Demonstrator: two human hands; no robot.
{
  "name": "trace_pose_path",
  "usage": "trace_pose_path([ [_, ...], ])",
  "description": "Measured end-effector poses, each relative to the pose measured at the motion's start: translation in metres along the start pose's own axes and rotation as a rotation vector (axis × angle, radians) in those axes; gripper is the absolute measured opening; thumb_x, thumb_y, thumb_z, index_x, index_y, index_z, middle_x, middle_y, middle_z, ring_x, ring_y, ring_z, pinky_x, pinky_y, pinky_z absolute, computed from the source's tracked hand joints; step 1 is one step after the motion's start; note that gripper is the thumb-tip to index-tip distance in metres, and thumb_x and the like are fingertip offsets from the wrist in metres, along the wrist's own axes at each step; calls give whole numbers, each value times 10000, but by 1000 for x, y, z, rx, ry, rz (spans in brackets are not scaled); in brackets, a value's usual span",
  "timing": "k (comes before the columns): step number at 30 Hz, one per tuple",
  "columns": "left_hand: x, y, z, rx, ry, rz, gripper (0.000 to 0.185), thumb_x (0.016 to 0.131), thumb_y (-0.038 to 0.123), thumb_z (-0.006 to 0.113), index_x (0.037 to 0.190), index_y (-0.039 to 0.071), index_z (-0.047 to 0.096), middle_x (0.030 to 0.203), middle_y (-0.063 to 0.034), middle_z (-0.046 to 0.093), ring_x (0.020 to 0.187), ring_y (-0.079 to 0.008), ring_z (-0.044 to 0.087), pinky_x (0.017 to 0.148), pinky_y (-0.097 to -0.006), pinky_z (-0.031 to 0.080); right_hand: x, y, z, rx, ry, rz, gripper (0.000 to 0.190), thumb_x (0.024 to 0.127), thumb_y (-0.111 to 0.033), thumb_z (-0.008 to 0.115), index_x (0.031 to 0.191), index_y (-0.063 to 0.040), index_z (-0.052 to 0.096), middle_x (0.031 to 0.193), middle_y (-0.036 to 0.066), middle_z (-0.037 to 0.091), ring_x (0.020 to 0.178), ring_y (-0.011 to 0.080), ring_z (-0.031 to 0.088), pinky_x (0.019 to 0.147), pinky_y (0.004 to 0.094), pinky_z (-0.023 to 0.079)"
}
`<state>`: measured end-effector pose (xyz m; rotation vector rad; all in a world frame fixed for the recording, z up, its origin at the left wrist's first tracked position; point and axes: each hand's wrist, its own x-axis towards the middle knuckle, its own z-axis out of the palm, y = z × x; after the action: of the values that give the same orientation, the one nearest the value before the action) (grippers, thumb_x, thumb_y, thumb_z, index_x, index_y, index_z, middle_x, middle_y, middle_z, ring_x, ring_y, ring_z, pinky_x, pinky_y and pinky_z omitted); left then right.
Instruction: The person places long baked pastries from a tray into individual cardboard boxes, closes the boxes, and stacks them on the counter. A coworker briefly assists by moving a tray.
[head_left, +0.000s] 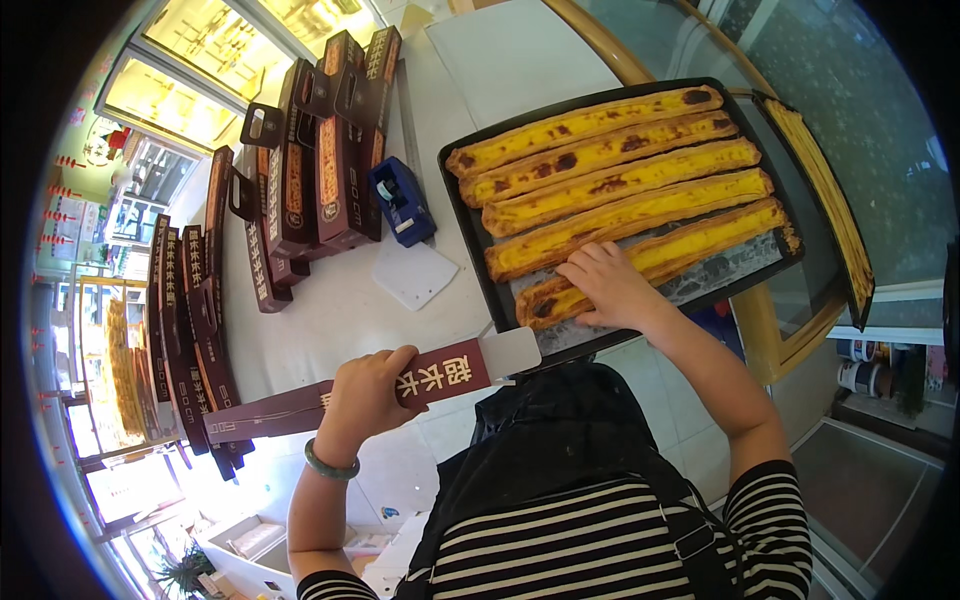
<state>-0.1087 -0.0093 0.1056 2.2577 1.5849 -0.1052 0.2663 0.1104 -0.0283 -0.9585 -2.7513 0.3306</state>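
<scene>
My left hand (371, 394) is closed around a long maroon cardboard box (450, 373) with printed characters. The box's near end flap stands open at the corner of a black baking tray (487, 296). Several long custard-filled pastries (622, 184) lie side by side in the tray on patterned paper. My right hand (611, 289) grips the nearest long pastry (559, 304) around its middle, thumb on the near side and fingers over the far side. The tips of some fingers are hidden against the pastry.
Several maroon boxes (349, 165) with handles stand on the white table (322, 322), more boxes (199, 330) at its left end. A blue tape dispenser (403, 202) and a white card (416, 274) are left of the tray. Another long pastry tray (821, 202) lies at right.
</scene>
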Motion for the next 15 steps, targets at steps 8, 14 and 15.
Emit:
trace_pose_path([
  [8,1,5,-11,55,-22,-34,658,603,251,958,1160,102,639,884,-89,716,828,-317,703,728,-425,548,9,6,-16,66,-54,-26,639,683,-331,882,1214,-76,636,1183,102,596,1229,317,510,1080,451,371],
  [14,6,10,-18,77,-34,-27,610,611,247,950,1119,121,636,864,-85,715,811,-312,708,705,-421,551,6,7,-24,109,18,-25,643,686,-343,887,1214,-78,634,1209,100,596,1238,312,512,1084,458,375],
  [15,7,10,-21,80,-29,-16,598,612,246,948,1107,125,637,853,-83,713,802,-308,709,695,-418,551,6,8,-24,107,23,-21,644,688,-347,888,1216,-79,634,1213,100,595,1240,311,511,1084,457,375],
])
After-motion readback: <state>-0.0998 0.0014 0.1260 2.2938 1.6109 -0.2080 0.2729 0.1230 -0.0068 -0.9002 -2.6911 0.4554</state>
